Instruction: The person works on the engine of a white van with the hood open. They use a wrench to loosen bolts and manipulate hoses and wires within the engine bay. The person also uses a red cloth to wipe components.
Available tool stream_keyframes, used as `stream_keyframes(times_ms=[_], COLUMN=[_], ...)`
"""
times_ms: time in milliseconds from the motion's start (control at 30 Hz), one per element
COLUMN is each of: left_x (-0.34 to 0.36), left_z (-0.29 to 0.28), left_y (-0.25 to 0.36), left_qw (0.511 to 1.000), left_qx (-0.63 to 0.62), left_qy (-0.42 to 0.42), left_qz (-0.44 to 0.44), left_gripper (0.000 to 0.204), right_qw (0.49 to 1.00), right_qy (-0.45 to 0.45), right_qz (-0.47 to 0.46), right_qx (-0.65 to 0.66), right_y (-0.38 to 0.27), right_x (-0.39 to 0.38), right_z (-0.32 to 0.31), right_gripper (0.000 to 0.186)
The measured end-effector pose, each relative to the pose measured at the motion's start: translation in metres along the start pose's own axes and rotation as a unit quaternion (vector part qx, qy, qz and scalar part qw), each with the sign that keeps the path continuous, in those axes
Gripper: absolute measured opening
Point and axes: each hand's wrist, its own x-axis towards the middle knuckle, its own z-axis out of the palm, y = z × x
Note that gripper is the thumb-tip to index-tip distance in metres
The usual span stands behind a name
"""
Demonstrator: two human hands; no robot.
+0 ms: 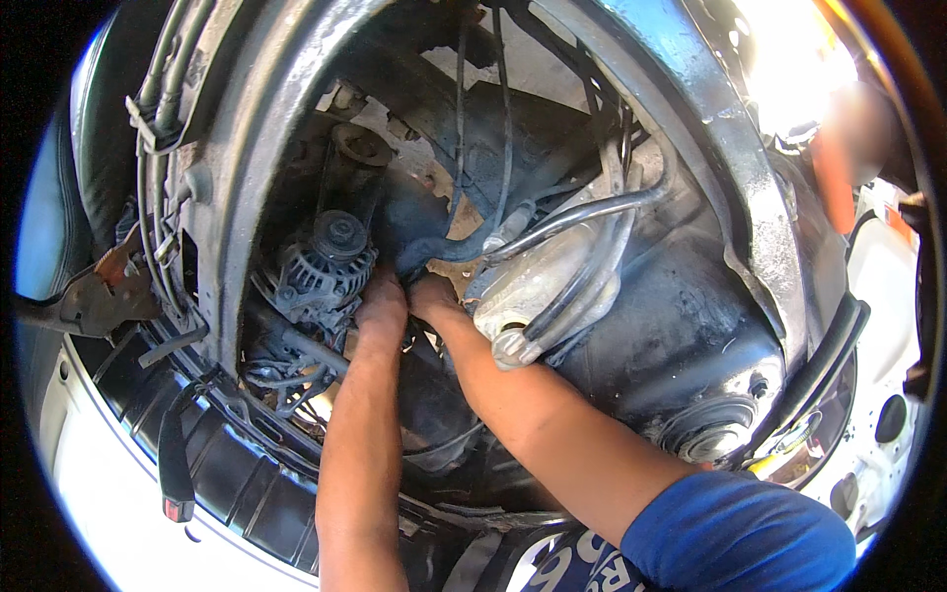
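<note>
Both my arms reach down into a car's engine bay. My left hand (382, 299) is beside the alternator (330, 261), which has a grey finned case and a round pulley. Close to its right, my right hand (432, 290) is at the lower side of a thick black hose (459, 249). The fingers of both hands are hidden in shadow and behind parts, so what they touch or hold cannot be made out. Right of my right hand sits a dirty whitish plastic reservoir (552, 271) with a round cap (511, 348) and hoses lying across it.
A curved metal body frame (232, 168) borders the bay on the left, with pipes along it. Thin cables (461, 128) hang at the far side. A dark inner fender panel (661, 326) stands at the right. A person with something orange (834, 183) is at the far right.
</note>
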Motion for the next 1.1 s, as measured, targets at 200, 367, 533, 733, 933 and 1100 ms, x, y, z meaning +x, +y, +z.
stream_keyframes(times_ms=[200, 367, 533, 733, 933, 1100], left_x=[-0.034, -0.072, -0.044, 0.003, -0.050, -0.063], left_z=[-0.039, -0.068, -0.037, -0.006, -0.067, -0.075], left_y=[0.020, 0.043, 0.024, 0.014, 0.033, 0.058], left_qw=[0.993, 0.987, 0.989, 0.995, 0.991, 0.987], left_qx=[0.071, 0.113, 0.085, -0.055, 0.034, 0.092], left_qy=[-0.090, -0.106, -0.123, 0.046, -0.126, -0.133], left_qz=[0.012, 0.038, 0.014, -0.065, 0.001, -0.005], left_gripper=[0.023, 0.026, 0.035, 0.022, 0.017, 0.023], right_qw=[0.999, 0.997, 0.996, 0.993, 0.999, 0.999], right_qy=[0.021, 0.022, 0.012, -0.007, 0.025, 0.021], right_qz=[-0.020, 0.033, 0.028, -0.054, -0.013, -0.006], right_qx=[0.034, 0.062, 0.083, -0.104, 0.022, 0.032], right_y=[0.003, -0.005, 0.001, 0.006, 0.004, -0.001], right_x=[0.007, 0.006, 0.000, 0.005, 0.014, 0.010], right_z=[0.006, 0.004, 0.002, 0.005, 0.010, 0.008], right_gripper=[0.047, 0.045, 0.037, 0.047, 0.042, 0.041])
